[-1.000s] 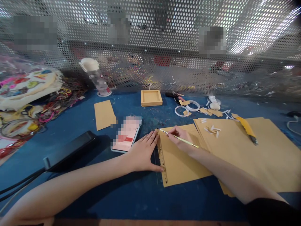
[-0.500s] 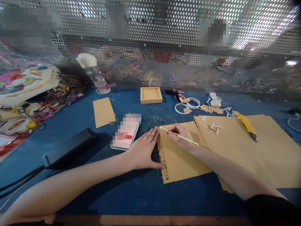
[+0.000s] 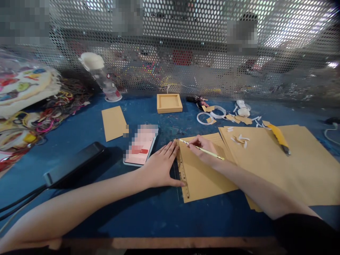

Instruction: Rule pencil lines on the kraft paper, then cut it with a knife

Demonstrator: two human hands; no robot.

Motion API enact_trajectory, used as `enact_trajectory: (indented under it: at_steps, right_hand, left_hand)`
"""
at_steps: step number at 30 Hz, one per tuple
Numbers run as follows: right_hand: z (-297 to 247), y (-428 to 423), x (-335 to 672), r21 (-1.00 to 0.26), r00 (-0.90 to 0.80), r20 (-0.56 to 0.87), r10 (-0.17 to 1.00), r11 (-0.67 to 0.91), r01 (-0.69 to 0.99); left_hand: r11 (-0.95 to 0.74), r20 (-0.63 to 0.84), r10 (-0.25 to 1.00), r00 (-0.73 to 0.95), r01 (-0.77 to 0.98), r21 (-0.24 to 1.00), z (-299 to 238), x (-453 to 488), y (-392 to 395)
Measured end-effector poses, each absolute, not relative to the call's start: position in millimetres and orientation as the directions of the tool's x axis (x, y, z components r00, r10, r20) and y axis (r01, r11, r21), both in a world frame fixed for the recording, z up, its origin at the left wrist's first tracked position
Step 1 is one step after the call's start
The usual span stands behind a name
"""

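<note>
My left hand (image 3: 160,166) lies flat with fingers spread, its fingertips and thumb pressing a clear ruler (image 3: 182,173). The ruler runs along the left edge of a brown kraft paper sheet (image 3: 204,180). In my right hand (image 3: 203,150) is a slim pale yellow pencil (image 3: 209,153), its tip at the upper left of the sheet by the ruler's far end. A phone (image 3: 140,148) with a lit screen lies just left of my left hand. Beyond my right forearm, larger kraft sheets (image 3: 268,166) carry a yellow utility knife (image 3: 278,138) and white scraps.
A black power strip (image 3: 77,164) with cables lies at left. Behind are a kraft card (image 3: 114,123), a shallow wooden box (image 3: 169,103), a clear bottle (image 3: 106,83) and white tape rings (image 3: 205,118). Tangled cords (image 3: 71,95) fill the far left. A perforated metal screen (image 3: 159,53) closes the back.
The whole view has shifted slightly, with things appearing a little higher. Both hands keep nearly the same place on the ruler and sheet, and the pencil stays in my right hand.
</note>
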State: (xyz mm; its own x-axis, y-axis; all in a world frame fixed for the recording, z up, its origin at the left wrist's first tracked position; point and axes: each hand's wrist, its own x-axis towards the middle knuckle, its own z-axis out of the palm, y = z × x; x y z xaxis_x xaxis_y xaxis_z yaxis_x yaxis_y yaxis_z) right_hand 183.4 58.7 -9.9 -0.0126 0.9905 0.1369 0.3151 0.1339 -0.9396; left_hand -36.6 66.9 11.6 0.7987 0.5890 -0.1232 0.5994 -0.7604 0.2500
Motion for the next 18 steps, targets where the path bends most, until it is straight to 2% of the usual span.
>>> enact_trajectory:
  at_steps: [3,15,18]
  right_hand:
    - [-10.2,58.4,183.8,-0.937,-0.012,0.134,0.991,0.131,0.323]
    - [-10.1,57.2,182.9,-0.931,-0.020,0.139,0.990,0.137,0.339]
    - [-2.1,52.6,183.1,-0.905,-0.031,0.141,0.990,0.141,0.401]
  left_hand:
    - [-0.755,-0.148,0.594,0.791,0.612,0.238,13.2,-36.2,66.8]
    - [-0.769,-0.094,0.586,0.805,0.589,0.248,7.7,-37.6,67.3]
    - [-0.768,-0.097,0.588,0.803,0.592,0.246,8.7,-36.8,66.6]
